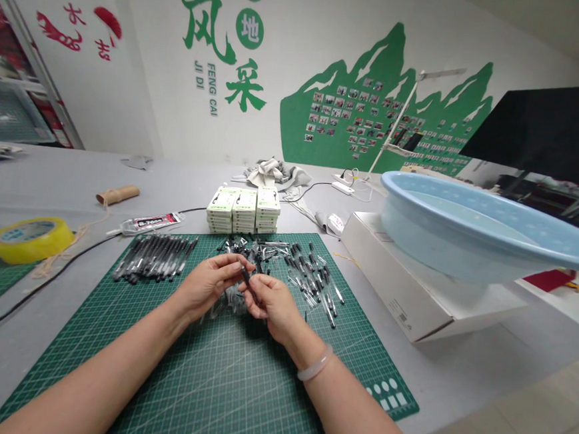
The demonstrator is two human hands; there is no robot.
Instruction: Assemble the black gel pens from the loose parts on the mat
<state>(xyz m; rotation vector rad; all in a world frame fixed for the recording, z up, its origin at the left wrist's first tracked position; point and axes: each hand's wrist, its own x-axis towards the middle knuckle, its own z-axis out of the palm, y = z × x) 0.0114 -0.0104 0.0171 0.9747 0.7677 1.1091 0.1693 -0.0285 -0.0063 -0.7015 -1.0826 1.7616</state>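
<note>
A dark pen is held between my two hands above the cutting mat. My right hand is closed around its lower part, with a pale bangle on the wrist. My left hand pinches at its upper end, and the fingertips hide what exactly they grip. Just behind the hands lies a heap of small black and clear pen parts. Clear barrels with black ends are scattered to the right. On the left, a neat row of black-and-clear pens rests on the green cutting mat.
Stacked small boxes stand behind the mat. At right, a blue basin sits on a white carton. Yellow tape, a plastic packet, a brown tube and a black cable lie to the left.
</note>
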